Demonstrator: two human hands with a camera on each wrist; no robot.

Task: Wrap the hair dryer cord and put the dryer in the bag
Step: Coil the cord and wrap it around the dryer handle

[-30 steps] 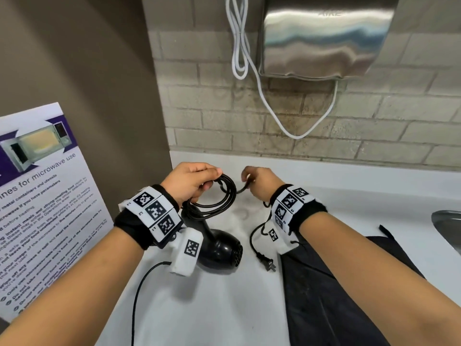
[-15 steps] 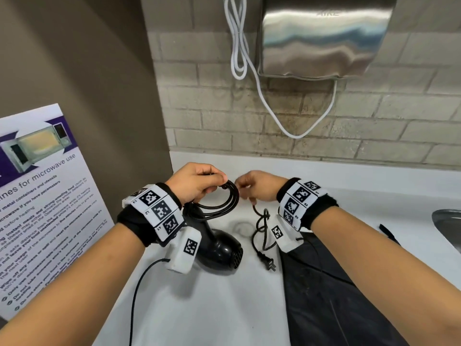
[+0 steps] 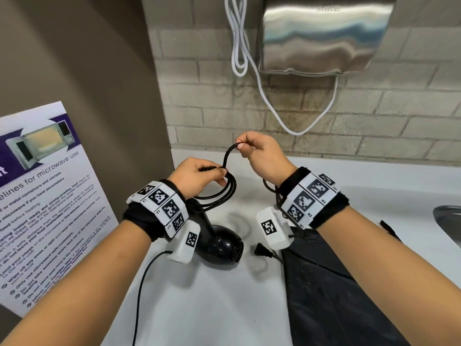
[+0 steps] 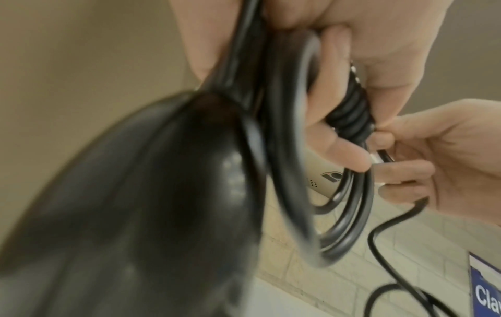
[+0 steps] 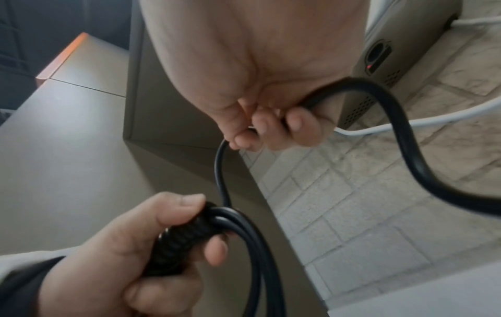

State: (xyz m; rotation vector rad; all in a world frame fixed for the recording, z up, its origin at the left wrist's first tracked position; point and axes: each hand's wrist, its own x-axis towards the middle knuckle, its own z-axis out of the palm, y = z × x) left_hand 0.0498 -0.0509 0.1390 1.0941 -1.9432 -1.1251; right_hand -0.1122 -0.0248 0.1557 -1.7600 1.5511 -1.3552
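A black hair dryer (image 3: 222, 244) rests nozzle-down on the white counter (image 3: 199, 308), its body close and blurred in the left wrist view (image 4: 135, 203). My left hand (image 3: 199, 177) grips the ribbed handle end (image 5: 179, 242) together with several coiled loops of black cord (image 3: 222, 193). My right hand (image 3: 259, 156), raised above and to the right, pinches the cord (image 5: 271, 122) in a high arc. The plug (image 3: 260, 250) hangs near the counter under my right wrist. The black bag (image 3: 336, 295) lies flat on the counter at the right.
A steel hand dryer (image 3: 324, 33) with a white cable (image 3: 249, 71) hangs on the brick wall behind. A microwave notice (image 3: 45, 201) leans at the left. A sink's edge (image 3: 449, 221) shows at the far right.
My right hand has lifted up and away from the left, drawing the cord into a tall loop. The plug has slid toward my right wrist. The left hand holds its coil in place.
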